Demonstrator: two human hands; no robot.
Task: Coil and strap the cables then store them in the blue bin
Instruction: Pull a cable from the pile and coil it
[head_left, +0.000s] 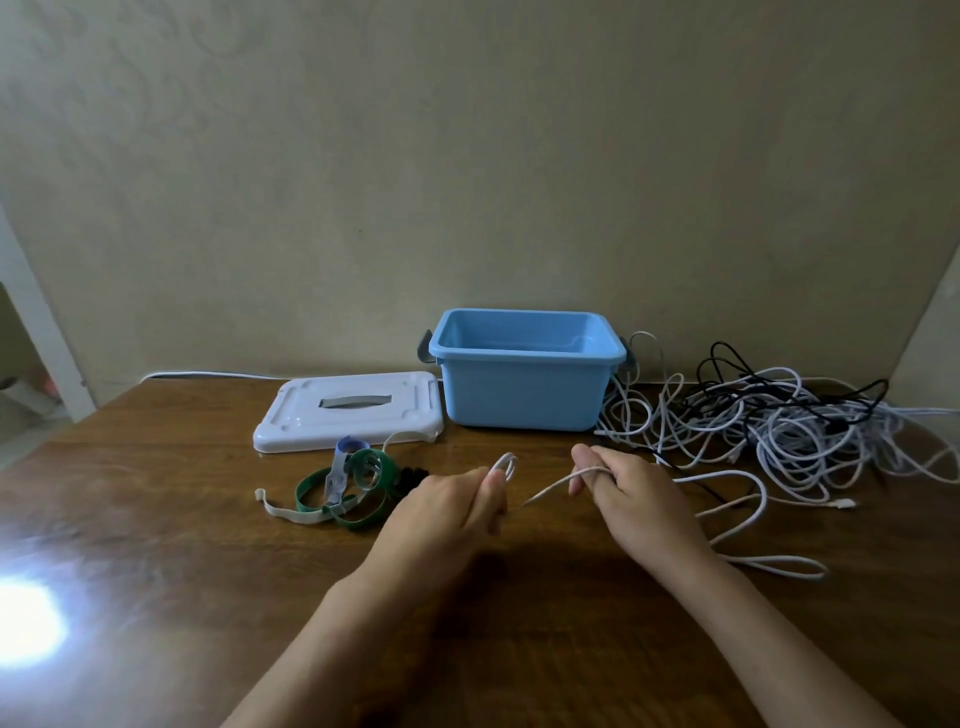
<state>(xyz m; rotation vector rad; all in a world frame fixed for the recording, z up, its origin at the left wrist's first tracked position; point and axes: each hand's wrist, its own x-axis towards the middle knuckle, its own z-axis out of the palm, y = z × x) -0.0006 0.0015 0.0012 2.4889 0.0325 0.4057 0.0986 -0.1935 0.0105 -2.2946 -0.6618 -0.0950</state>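
Arms: two forearms, bare from the lower edge of the view up to the wrists; no sleeve or cuff shows.
Wrists: bare, with no watch, band or bracelet on either.
Left hand (447, 501): bare, no glove, no ring on the fingers that show.
Right hand (631, 493): bare, no glove, no ring on the fingers that show.
Nails: short where visible; too small to tell any polish.
Rest of the person: out of view.

White cable (550, 486) taut between both hands, tangled cables (779, 426) right of open blue bin (519, 387).
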